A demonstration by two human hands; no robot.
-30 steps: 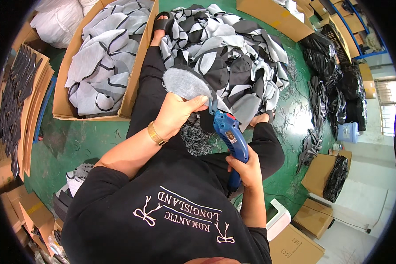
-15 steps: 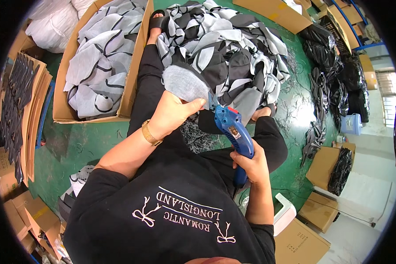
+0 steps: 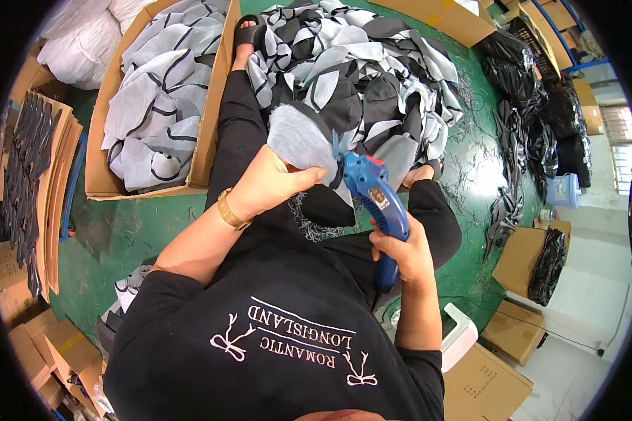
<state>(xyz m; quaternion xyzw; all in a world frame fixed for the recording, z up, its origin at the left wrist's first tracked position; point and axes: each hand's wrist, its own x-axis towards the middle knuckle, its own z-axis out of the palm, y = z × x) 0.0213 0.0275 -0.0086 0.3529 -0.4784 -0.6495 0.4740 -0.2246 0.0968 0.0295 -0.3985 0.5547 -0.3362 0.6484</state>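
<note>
Fabric piece [image 3: 298, 142]: grey, flat, with a curved outline and a dark backing; held up over the person's lap, just in front of the floor pile.
Left hand [image 3: 270, 184]: grip closed on the piece's lower edge, thumb on top.
Right hand [image 3: 402, 251]: grip wrapped tight around the blue electric cutter [image 3: 374, 203], its tip touching the piece's right edge.
Risk: the thumb sits near the cutter tip, so a slip could nick it; the limp piece may fold and cut crooked.
Floor pile [image 3: 372, 77]: grey and black pieces heaped just beyond.
Cardboard box [image 3: 205, 140]: far left, filled with similar pieces.
</note>
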